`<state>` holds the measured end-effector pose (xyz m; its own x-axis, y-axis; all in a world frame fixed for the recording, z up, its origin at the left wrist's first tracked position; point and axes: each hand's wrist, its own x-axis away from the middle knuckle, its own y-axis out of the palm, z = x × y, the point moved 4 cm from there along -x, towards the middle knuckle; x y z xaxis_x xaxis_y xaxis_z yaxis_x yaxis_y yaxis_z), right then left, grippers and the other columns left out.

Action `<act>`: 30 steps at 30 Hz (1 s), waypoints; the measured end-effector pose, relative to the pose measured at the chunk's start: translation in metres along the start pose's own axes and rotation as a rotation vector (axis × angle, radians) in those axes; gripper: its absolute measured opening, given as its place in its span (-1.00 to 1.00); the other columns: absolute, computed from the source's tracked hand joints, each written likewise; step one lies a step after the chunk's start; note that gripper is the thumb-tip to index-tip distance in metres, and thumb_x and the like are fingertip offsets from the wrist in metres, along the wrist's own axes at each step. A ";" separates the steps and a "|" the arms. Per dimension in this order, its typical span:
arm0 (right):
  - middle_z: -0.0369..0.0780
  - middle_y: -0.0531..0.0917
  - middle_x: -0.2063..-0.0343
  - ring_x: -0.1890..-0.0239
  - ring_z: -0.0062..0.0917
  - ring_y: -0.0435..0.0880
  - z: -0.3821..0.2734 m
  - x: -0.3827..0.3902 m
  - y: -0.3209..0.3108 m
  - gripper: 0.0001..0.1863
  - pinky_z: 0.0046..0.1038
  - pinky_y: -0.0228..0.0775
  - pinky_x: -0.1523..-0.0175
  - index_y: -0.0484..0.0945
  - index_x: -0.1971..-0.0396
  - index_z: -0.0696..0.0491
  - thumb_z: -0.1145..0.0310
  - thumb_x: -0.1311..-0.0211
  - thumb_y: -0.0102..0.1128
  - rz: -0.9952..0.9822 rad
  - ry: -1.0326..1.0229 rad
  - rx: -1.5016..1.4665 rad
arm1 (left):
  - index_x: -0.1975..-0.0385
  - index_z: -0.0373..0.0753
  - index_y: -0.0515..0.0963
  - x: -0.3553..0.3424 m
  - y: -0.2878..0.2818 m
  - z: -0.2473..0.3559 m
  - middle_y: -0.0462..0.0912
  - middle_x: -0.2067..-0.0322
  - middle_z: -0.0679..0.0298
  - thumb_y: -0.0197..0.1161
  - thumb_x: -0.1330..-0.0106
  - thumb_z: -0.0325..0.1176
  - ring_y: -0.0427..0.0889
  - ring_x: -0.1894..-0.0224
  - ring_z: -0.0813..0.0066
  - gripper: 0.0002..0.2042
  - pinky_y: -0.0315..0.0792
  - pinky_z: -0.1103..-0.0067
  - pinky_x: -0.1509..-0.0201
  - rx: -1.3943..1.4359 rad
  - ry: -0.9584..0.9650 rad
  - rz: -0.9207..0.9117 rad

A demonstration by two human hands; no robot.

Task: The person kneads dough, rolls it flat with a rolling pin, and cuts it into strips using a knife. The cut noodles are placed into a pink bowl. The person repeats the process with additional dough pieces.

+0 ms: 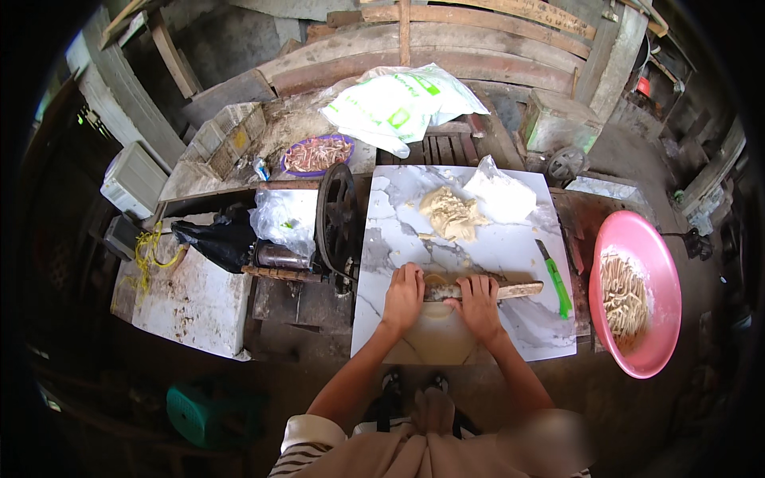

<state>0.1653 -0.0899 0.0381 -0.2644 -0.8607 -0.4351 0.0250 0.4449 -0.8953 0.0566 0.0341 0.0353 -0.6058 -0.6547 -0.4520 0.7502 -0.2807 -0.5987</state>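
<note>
Both hands press on a wooden rolling stick [519,291] lying crosswise near the front of a marble-patterned board [382,231]. My left hand [405,295] grips its left end, fingers curled over the top. My right hand [478,303] holds it further right, and the bare end sticks out past that hand. A flattened piece of dough [436,311] shows in part under the stick between the hands; the rest is covered. Beyond it rests a torn, lumpy mass of dough [451,213], beside a clear plastic bag of white powder [504,195]. A green-handled knife [555,280] lies to the right.
A pink basin [669,295] with floured dough strips stands right of the board. On the left is a hand-wheel machine [336,219] with a plastic bag on it. Further back are a purple-rimmed tray [351,149] of strips and a large white-green sack [406,103]. A green stool [187,414] stands lower left.
</note>
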 end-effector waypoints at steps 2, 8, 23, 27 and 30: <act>-0.17 0.44 0.25 0.12 -0.30 0.36 0.004 -0.011 0.001 -0.47 -0.15 0.12 -0.07 0.43 0.16 0.09 -0.08 -0.07 0.09 0.000 0.014 -0.022 | 0.31 -0.34 0.33 -0.010 0.001 -0.005 0.50 0.39 0.00 0.04 -0.20 -0.55 0.46 0.30 -0.03 -0.90 0.37 0.26 0.19 0.018 0.016 0.030; -0.18 0.48 0.34 0.18 -0.30 0.41 0.016 -0.043 0.012 -0.57 -0.20 0.22 0.04 0.54 0.41 0.11 -0.01 -0.23 0.00 0.018 0.095 -0.031 | 0.26 -0.24 0.34 -0.030 0.019 -0.035 0.55 0.42 0.05 0.08 -0.19 -0.42 0.52 0.28 0.01 -0.84 0.32 0.17 0.16 -0.081 -0.164 -0.138; -0.18 0.57 0.45 0.32 -0.32 0.53 -0.001 -0.043 0.028 -0.77 -0.25 0.33 0.21 0.48 0.41 0.10 0.25 -0.24 -0.04 0.088 0.275 0.069 | 0.24 -0.16 0.36 -0.018 0.023 -0.028 0.48 0.21 0.22 0.05 -0.18 -0.42 0.41 0.09 0.14 -0.84 0.21 0.13 0.10 -0.316 -0.249 -0.025; -0.18 0.56 0.44 0.31 -0.32 0.52 -0.005 -0.036 0.023 -0.82 -0.25 0.32 0.21 0.41 0.38 0.09 0.28 -0.21 -0.02 0.099 0.226 0.111 | 0.25 -0.15 0.36 -0.011 0.022 -0.026 0.47 0.22 0.23 0.08 -0.16 -0.43 0.40 0.09 0.13 -0.83 0.20 0.13 0.11 -0.251 -0.222 -0.028; -0.17 0.56 0.43 0.28 -0.30 0.52 0.011 -0.061 0.038 -0.83 -0.24 0.32 0.18 0.40 0.36 0.10 0.30 -0.21 -0.03 0.023 0.300 0.022 | 0.24 -0.15 0.35 -0.038 0.030 -0.044 0.46 0.23 0.21 0.09 -0.15 -0.42 0.38 0.09 0.11 -0.82 0.20 0.12 0.12 -0.267 -0.340 -0.046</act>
<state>0.1927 -0.0233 0.0293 -0.5366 -0.7372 -0.4106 0.0544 0.4553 -0.8887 0.0901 0.0817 0.0052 -0.4819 -0.8520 -0.2044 0.6027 -0.1530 -0.7832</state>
